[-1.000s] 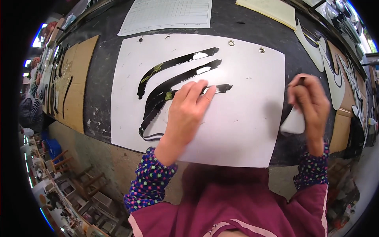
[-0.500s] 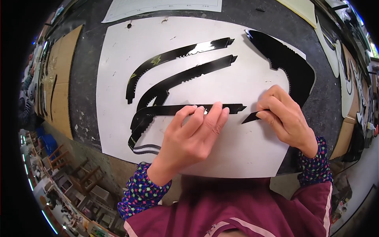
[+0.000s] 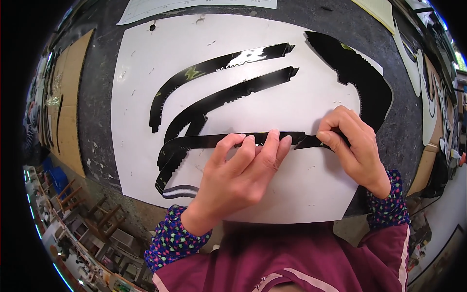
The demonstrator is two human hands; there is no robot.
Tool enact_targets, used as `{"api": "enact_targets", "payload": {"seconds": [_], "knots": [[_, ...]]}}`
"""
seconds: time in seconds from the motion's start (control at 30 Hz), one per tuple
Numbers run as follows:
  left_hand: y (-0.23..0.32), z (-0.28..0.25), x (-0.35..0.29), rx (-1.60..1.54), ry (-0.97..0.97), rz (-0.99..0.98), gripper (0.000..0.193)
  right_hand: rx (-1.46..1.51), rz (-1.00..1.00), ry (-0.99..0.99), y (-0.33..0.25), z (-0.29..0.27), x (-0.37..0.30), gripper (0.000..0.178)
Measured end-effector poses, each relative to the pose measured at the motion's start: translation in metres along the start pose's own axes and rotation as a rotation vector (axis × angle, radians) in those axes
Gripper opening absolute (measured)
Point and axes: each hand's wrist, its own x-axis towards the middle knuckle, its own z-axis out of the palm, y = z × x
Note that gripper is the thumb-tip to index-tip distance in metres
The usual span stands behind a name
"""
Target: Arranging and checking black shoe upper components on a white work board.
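My left hand (image 3: 238, 175) lies over a glossy black curved strip (image 3: 199, 141), its fingertips closed on the strip near the straight right end. My right hand (image 3: 352, 146) pinches a black piece with a slanted, pointed tip (image 3: 307, 142). That tip meets or slightly overlaps the strip's right end; whether the two are joined I cannot tell. My right fingers hide most of the pointed piece. Beyond my hands lie two more curved black strips with notched inner edges, an upper one (image 3: 194, 72) and a lower one (image 3: 219, 93). A broad black curved panel (image 3: 362, 73) rests at the far right.
All this lies on a white sheet (image 3: 272, 194) over a dark worktable (image 3: 99, 121). Brown cardboard (image 3: 73, 102) sits at the left edge, printed paper (image 3: 194, 7) at the far side. Pale curved templates (image 3: 408, 63) are at the right. Wooden stools (image 3: 104, 216) stand on the floor.
The pointed piece in my right hand has moved up against the right end of the strip, closing the gap between them. My left hand keeps its hold on the strip.
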Motion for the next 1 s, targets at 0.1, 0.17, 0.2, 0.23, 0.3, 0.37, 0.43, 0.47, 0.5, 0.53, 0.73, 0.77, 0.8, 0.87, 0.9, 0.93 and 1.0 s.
{"api": "enact_targets", "payload": {"seconds": [0.1, 0.17, 0.2, 0.23, 0.3, 0.37, 0.43, 0.47, 0.5, 0.53, 0.73, 0.77, 0.8, 0.87, 0.9, 0.93, 1.0], "knots": [[-0.0002, -0.0005, -0.0004, -0.003, -0.011, 0.001, 0.033, -0.028, -0.008, 0.002, -0.0003, 0.0006, 0.0016, 0.006], [-0.0005, -0.0008, -0.0014, 0.003, -0.014, 0.002, 0.034, -0.035, -0.007, -0.004, -0.0009, 0.0015, 0.0029, 0.006], [-0.0013, -0.0004, -0.0009, 0.001, -0.014, 0.003, 0.034, -0.047, -0.005, -0.008, -0.0011, 0.0012, 0.0031, 0.006], [-0.0026, 0.0002, -0.0004, 0.0, 0.002, 0.019, 0.032, -0.048, -0.003, -0.007, -0.0009, 0.0011, 0.003, 0.006], [-0.0027, 0.0, 0.0005, -0.003, 0.019, 0.036, 0.031, -0.031, 0.014, -0.005, -0.0005, 0.0007, 0.0028, 0.006], [-0.0005, -0.0015, 0.0008, 0.003, -0.014, 0.008, 0.036, -0.032, 0.022, -0.004, -0.0013, -0.0002, 0.0032, 0.006], [-0.0007, -0.0009, 0.0002, 0.003, -0.013, 0.009, 0.036, -0.03, 0.03, -0.005, -0.0014, 0.0007, 0.0037, 0.006], [-0.0008, -0.0006, 0.0, 0.003, -0.011, 0.008, 0.036, -0.033, 0.028, -0.008, -0.0014, 0.0013, 0.0038, 0.006], [-0.0008, -0.0005, 0.0, 0.001, -0.011, 0.011, 0.036, -0.038, 0.028, -0.01, -0.0019, 0.0011, 0.0036, 0.005], [-0.0007, -0.0005, -0.0001, 0.003, -0.007, 0.009, 0.036, -0.038, 0.03, -0.008, -0.0026, 0.0003, 0.0036, 0.005], [-0.003, 0.0014, -0.0001, 0.003, 0.023, 0.028, 0.034, -0.05, 0.022, -0.005, -0.0028, 0.0018, 0.004, 0.005], [-0.0031, 0.0014, -0.0003, 0.008, 0.028, 0.03, 0.035, -0.059, 0.014, -0.001, -0.0029, 0.0023, 0.0039, 0.005], [-0.0027, 0.0018, -0.0002, 0.007, 0.027, 0.032, 0.035, -0.067, 0.006, 0.004, -0.0026, 0.0025, 0.0036, 0.004], [-0.0021, 0.0026, 0.0002, 0.005, 0.034, 0.026, 0.035, -0.071, 0.007, 0.005, -0.0022, 0.0026, 0.0032, 0.005], [-0.0021, 0.0028, 0.0, 0.003, 0.034, 0.027, 0.035, -0.076, 0.006, 0.005, -0.0023, 0.0028, 0.0032, 0.005], [-0.0023, 0.0028, -0.0004, 0.002, 0.029, 0.026, 0.036, -0.077, 0.007, 0.006, -0.0021, 0.0033, 0.0034, 0.005], [-0.0028, 0.0021, -0.0012, 0.001, 0.023, 0.026, 0.037, -0.112, -0.029, 0.016, -0.0017, 0.0047, 0.0037, 0.005]]}}
